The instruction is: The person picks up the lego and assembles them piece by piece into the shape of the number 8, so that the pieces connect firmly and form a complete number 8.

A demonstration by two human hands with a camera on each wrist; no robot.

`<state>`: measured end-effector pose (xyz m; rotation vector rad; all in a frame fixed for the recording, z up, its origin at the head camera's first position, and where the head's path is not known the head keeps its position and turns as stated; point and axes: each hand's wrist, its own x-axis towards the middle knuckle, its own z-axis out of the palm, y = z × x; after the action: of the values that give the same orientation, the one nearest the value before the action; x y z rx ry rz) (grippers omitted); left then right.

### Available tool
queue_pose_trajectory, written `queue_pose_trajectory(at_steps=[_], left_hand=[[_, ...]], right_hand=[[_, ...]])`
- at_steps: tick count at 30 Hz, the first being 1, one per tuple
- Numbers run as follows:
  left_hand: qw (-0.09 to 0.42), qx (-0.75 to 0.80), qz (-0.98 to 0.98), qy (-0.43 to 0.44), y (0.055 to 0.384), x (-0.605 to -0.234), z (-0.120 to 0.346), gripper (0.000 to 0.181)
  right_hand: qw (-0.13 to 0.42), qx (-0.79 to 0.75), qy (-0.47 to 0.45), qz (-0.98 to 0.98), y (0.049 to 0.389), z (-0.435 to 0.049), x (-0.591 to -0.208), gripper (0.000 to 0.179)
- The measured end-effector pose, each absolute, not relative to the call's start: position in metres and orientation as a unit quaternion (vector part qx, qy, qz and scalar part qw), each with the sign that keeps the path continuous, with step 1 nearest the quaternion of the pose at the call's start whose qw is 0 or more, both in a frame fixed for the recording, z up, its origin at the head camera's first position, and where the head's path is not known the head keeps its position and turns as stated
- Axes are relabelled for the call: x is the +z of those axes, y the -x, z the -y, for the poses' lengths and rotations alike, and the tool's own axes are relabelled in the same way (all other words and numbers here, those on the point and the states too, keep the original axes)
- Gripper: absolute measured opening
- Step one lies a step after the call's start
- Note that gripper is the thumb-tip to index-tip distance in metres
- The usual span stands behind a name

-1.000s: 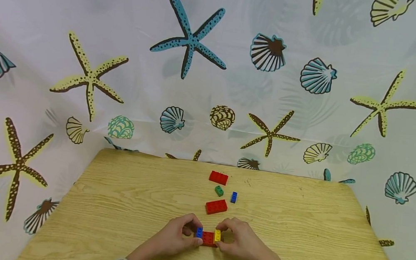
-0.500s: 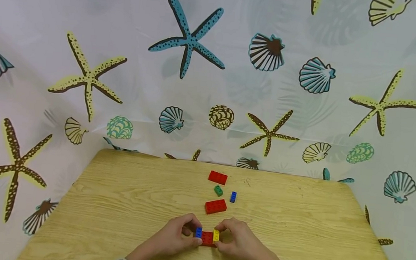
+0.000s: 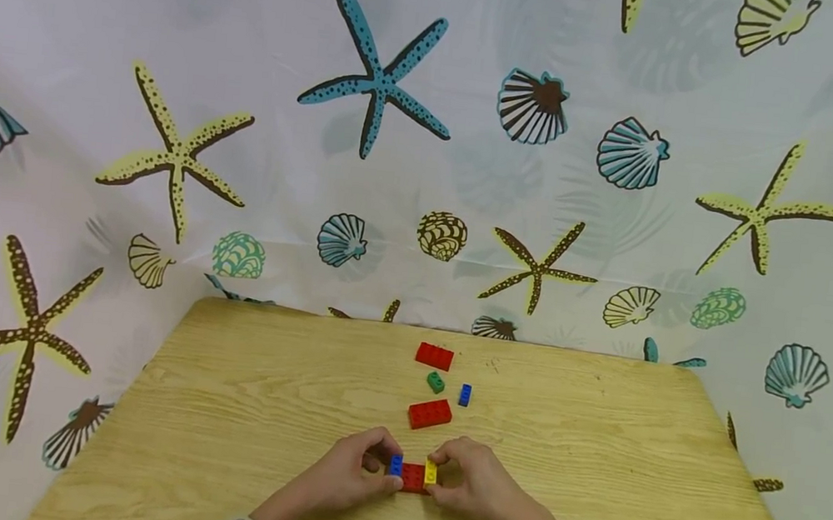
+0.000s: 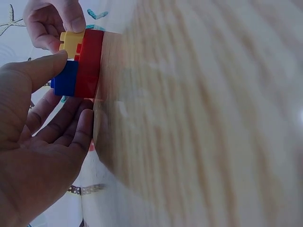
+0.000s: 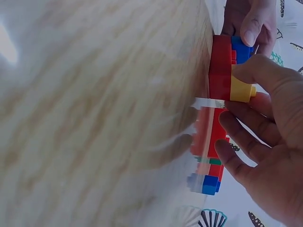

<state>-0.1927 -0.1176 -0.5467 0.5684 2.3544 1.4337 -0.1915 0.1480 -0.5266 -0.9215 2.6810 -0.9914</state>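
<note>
Near the table's front a red toy brick [image 3: 412, 478] lies with a blue brick [image 3: 396, 465] on its left end and a yellow brick [image 3: 430, 471] on its right end. Bare red studs show between the two. My left hand [image 3: 354, 469] pinches the blue brick between thumb and fingers. With thumb and forefinger my right hand [image 3: 474, 481] pinches the yellow brick. Both small bricks sit flush against the red one in the left wrist view, where the yellow brick [image 4: 72, 44] stands beyond the blue brick [image 4: 66, 79].
Beyond the hands another red brick [image 3: 430, 414] lies on the wooden table [image 3: 263, 371]. Farther back are a green brick [image 3: 436, 382], a small blue brick [image 3: 465, 394] and a second loose red brick [image 3: 435, 356]. A patterned curtain [image 3: 425, 169] surrounds the table's back and sides.
Both hands keep their hold on the blue and yellow bricks, with almost no motion. The whole head view has shifted very slightly.
</note>
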Motion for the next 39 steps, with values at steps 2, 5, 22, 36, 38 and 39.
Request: queue_pose_trajectory(at_steps=[2, 5, 22, 36, 38, 39], left_hand=[[0.165, 0.503, -0.826, -0.194, 0.192, -0.546, 0.119, 0.032], [0.168, 0.503, -0.827, -0.188, 0.192, -0.545, 0.119, 0.031], [0.159, 0.504, -0.827, -0.194, 0.190, -0.546, 0.116, 0.031], [0.153, 0.488, -0.839, -0.184, 0.192, -0.538, 0.107, 0.033], [0.154, 0.489, -0.839, -0.183, 0.193, -0.536, 0.106, 0.033], [0.155, 0.490, -0.838, -0.183, 0.194, -0.536, 0.106, 0.033]], right_hand=[[0.076, -0.331, 0.302, -0.891, 0.192, -0.147, -0.526, 0.025], [0.085, -0.333, 0.295, -0.892, 0.194, -0.146, -0.527, 0.026], [0.106, -0.384, 0.280, -0.874, 0.196, -0.154, -0.537, 0.032], [0.109, -0.366, 0.266, -0.885, 0.204, -0.156, -0.538, 0.037], [0.108, -0.368, 0.264, -0.885, 0.205, -0.156, -0.538, 0.036], [0.109, -0.370, 0.261, -0.885, 0.205, -0.156, -0.538, 0.036]])
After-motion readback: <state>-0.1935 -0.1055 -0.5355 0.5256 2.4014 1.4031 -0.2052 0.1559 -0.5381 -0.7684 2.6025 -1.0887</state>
